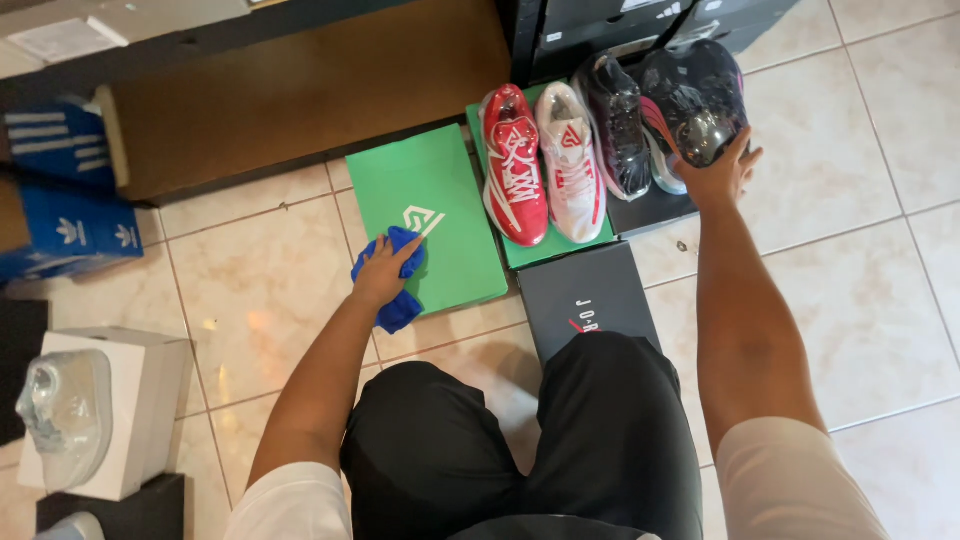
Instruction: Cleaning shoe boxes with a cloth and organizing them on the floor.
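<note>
The left hand is closed on a blue cloth, pressed to the lower left edge of the green shoebox lid at centre frame; the right hand is clasped round the heel of a dark plastic-wrapped shoe at upper right, beside its wrapped mate on a black box. The cloth is judged soft, light and limp, best bunched in the palm. The shoe is judged light and fairly stiff, its film slippery, so the heel is considered the firmest hold.
</note>
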